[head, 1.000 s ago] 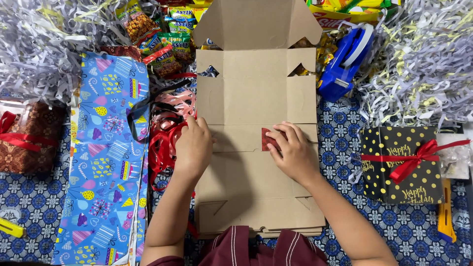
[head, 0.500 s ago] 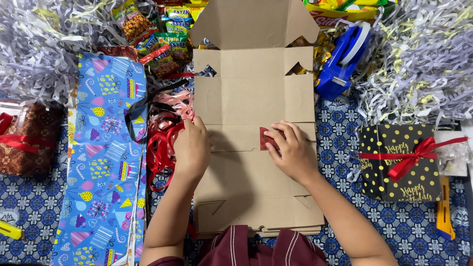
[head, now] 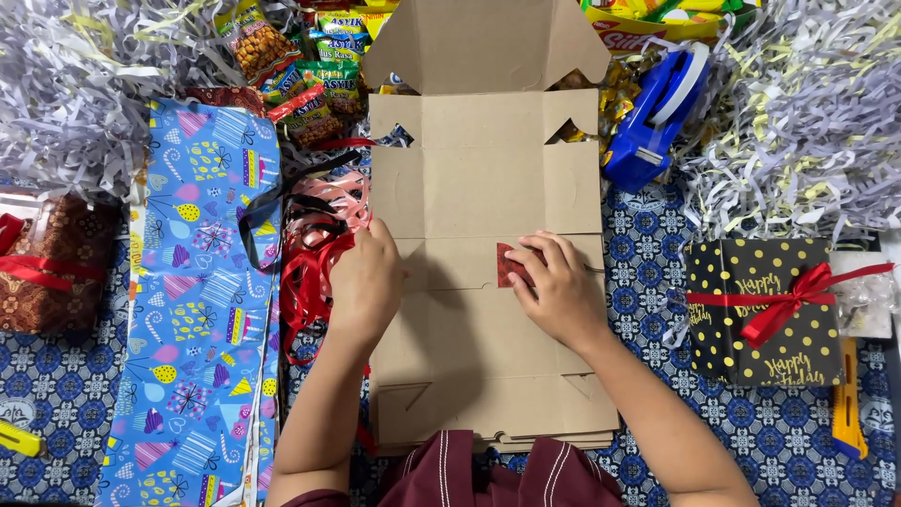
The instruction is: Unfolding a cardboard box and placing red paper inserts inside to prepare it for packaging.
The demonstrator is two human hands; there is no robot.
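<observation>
A flat, unfolded brown cardboard box [head: 483,178] lies in front of me on a blue patterned cloth. My left hand [head: 366,282] rests on its left edge, fingers curled against the cardboard beside a tangle of red and pink ribbons [head: 314,253]. My right hand [head: 558,286] presses down near the box's middle crease, fingertips on a small dark red patterned card [head: 509,266]. Whether either hand truly grips anything is not clear; both lie flat on the cardboard.
Blue party-print wrapping paper [head: 202,310] lies left. A black polka-dot gift box with a red bow [head: 765,310] sits right, a blue tape dispenser [head: 652,117] behind it. Shredded paper [head: 798,103] and snack packets [head: 300,66] fill the back. A yellow cutter [head: 847,404] lies far right.
Almost nothing differs. Both hands stay in the same spots on the cardboard; my right fingers shift very slightly over the red card.
</observation>
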